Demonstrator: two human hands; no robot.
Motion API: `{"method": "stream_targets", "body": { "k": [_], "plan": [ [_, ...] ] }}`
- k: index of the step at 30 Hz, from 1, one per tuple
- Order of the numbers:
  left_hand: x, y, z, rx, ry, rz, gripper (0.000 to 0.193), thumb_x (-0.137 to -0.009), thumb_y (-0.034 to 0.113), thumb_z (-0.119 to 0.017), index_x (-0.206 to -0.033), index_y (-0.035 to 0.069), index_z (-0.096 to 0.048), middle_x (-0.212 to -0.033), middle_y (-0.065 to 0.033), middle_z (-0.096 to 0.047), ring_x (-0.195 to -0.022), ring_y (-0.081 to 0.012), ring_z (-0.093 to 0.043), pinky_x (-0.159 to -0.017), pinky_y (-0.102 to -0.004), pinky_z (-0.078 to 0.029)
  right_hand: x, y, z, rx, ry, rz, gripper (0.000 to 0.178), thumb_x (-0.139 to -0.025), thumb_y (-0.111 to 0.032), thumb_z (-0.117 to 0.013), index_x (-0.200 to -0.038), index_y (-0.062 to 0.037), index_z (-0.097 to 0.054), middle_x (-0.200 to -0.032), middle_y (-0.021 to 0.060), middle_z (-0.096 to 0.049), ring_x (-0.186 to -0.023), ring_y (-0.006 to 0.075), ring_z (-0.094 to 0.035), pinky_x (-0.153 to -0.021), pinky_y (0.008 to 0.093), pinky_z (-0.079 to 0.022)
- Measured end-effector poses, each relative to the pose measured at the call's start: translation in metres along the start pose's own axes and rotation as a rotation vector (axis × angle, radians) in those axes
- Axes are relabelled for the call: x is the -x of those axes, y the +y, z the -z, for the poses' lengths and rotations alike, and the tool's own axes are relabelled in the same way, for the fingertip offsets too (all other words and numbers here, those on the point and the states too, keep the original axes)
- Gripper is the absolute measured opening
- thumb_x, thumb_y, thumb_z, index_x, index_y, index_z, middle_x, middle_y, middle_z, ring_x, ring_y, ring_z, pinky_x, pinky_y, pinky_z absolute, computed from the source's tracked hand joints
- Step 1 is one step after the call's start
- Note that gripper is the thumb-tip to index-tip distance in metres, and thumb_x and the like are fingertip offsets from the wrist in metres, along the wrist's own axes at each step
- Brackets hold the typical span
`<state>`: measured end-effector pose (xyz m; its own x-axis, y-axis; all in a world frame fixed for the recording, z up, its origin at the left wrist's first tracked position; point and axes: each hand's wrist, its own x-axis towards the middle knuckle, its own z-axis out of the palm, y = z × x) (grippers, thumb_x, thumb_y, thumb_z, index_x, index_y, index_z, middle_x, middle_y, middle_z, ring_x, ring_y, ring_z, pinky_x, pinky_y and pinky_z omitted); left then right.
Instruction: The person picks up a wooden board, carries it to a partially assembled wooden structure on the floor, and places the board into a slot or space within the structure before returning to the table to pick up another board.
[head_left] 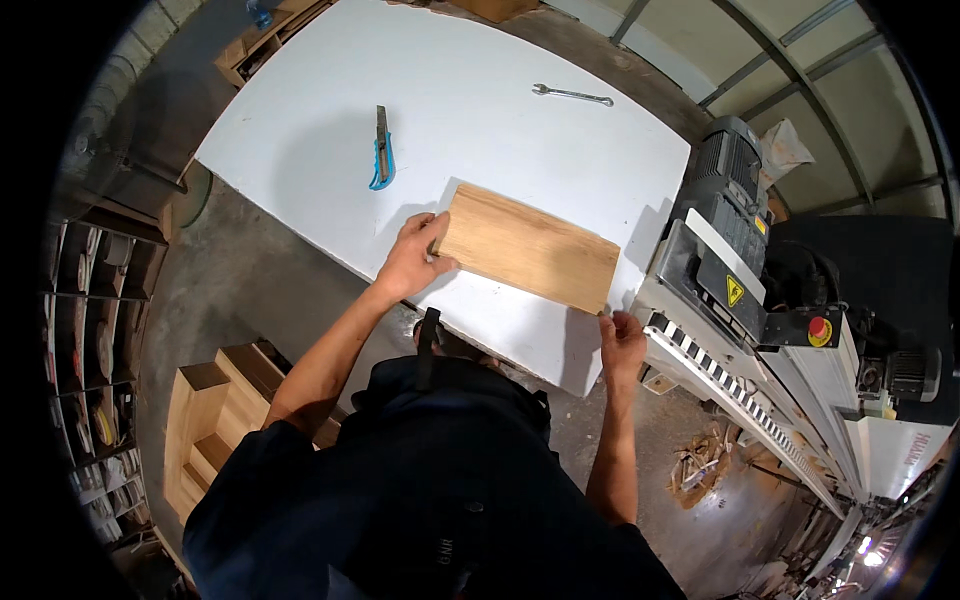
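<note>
near table edge (480, 325), hands (405, 262) bracket board (530, 248); open room toward wrench (573, 95).

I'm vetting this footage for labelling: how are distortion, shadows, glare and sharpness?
Head view: the table's edges bow and the corners go black; head view: soft shadows lie left of the knife and below the right end of the board; head view: a light glares at lower right; head view: the board's grain looks fairly sharp.

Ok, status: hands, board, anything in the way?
Left hand holding wooden board by left end. Right hand at its near right corner. Blue utility knife and wrench on white tabletop, both apart from board.
</note>
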<state>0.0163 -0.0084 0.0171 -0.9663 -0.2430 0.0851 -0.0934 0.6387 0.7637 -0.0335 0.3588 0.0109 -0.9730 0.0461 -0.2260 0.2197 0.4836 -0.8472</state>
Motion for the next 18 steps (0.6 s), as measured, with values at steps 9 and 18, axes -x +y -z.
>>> {"method": "stream_targets", "body": {
  "k": [9, 18],
  "plan": [
    [0.004, 0.017, 0.000, -0.138, -0.005, -0.087, 0.060, -0.071, 0.002, -0.069, -0.127, 0.001, -0.047, -0.117, -0.0214, -0.054, -0.105, -0.0373, -0.053, -0.088, -0.0394, -0.047, -0.005, -0.004, -0.022, 0.161, 0.107, 0.302, 0.037, -0.071, -0.008, -0.071, -0.106, 0.0011, -0.062, -0.094, 0.0167, -0.066, -0.078, 0.0257, -0.066, -0.069, 0.0338, -0.052],
    [0.009, 0.017, 0.000, -0.198, 0.044, -0.136, 0.054, -0.070, 0.001, -0.068, -0.121, 0.000, -0.050, -0.113, -0.0199, -0.058, -0.098, -0.0378, -0.057, -0.082, -0.0400, -0.051, -0.007, -0.008, -0.023, 0.217, 0.123, 0.305, 0.028, -0.071, -0.006, -0.070, -0.098, 0.0018, -0.066, -0.085, 0.0162, -0.067, -0.075, 0.0228, -0.067, -0.068, 0.0310, -0.052]
  ]
}}
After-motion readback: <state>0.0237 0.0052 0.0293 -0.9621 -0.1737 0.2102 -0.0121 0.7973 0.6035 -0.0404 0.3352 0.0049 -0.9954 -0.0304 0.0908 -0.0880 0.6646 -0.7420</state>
